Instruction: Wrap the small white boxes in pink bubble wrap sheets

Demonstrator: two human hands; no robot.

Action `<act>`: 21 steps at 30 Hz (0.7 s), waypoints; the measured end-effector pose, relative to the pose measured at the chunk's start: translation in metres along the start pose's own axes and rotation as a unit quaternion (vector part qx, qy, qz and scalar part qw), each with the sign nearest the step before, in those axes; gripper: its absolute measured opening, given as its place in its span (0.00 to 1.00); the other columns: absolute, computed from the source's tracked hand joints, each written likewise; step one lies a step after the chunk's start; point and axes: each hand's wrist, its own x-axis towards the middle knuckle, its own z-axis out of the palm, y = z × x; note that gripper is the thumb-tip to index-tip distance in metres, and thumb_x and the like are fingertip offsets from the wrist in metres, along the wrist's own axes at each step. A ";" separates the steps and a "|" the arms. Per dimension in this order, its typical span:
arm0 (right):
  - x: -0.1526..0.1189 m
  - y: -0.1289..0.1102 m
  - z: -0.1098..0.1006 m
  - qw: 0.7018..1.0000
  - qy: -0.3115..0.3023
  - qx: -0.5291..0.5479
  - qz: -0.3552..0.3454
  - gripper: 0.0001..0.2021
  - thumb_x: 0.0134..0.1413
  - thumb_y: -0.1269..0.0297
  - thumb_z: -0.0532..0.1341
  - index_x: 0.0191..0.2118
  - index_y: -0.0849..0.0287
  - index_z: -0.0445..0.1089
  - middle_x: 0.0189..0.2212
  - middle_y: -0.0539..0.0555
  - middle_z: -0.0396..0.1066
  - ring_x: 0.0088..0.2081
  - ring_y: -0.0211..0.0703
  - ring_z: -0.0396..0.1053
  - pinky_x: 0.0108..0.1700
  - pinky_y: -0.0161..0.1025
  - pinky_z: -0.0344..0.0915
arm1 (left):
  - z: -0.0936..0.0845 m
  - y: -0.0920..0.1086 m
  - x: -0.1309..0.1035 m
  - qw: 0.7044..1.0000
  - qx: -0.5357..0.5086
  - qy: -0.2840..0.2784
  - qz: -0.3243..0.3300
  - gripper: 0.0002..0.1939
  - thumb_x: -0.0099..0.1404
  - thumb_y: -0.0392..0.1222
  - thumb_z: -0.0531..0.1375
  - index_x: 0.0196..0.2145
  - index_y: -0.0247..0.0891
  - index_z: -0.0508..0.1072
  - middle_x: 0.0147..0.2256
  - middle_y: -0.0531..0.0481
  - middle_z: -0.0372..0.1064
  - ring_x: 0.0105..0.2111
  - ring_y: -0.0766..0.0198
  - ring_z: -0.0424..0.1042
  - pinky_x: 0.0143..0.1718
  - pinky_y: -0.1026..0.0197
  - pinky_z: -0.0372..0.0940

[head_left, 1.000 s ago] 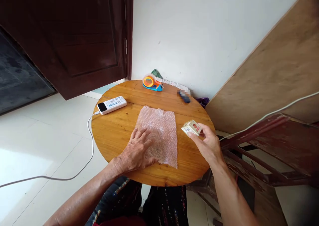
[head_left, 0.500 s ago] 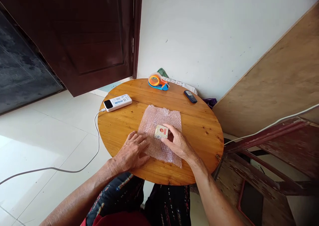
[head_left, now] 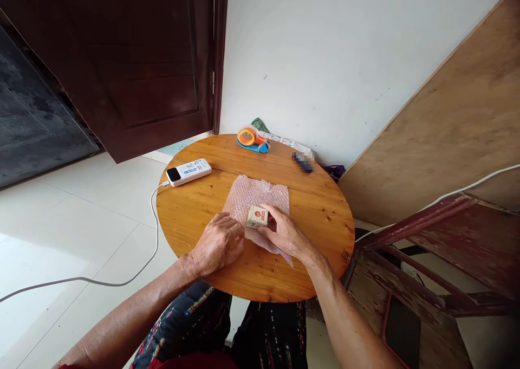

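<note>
A sheet of bubble wrap lies on the round wooden table. A small cream box with a red round mark rests on the middle of the sheet. My right hand grips the box from the right, thumb on the near side and fingers on the far side. At the left edge of the wrap, my left hand is closed with curled fingers, seemingly on the sheet's near left part. Its fingertips are partly hidden.
Toward the back of the table stands an orange and blue tape dispenser. A white power bank with a cable is at the left. A dark, pixelated object lies back right. The wall rises behind.
My left hand has gone from lying flat on the wrap's edge to curled fingers. The wrap's near left edge has shifted up. My right hand keeps hold of the box.
</note>
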 end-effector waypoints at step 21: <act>-0.017 -0.031 -0.029 0.978 0.202 0.014 -0.047 0.04 0.56 0.62 0.60 0.32 0.53 0.71 0.40 0.54 0.75 0.45 0.50 0.73 0.49 0.48 0.68 | 0.007 -0.020 0.071 0.984 -0.084 -0.073 -0.140 0.05 0.59 0.39 0.64 0.27 0.38 0.73 0.39 0.48 0.75 0.37 0.60 0.74 0.40 0.59 0.66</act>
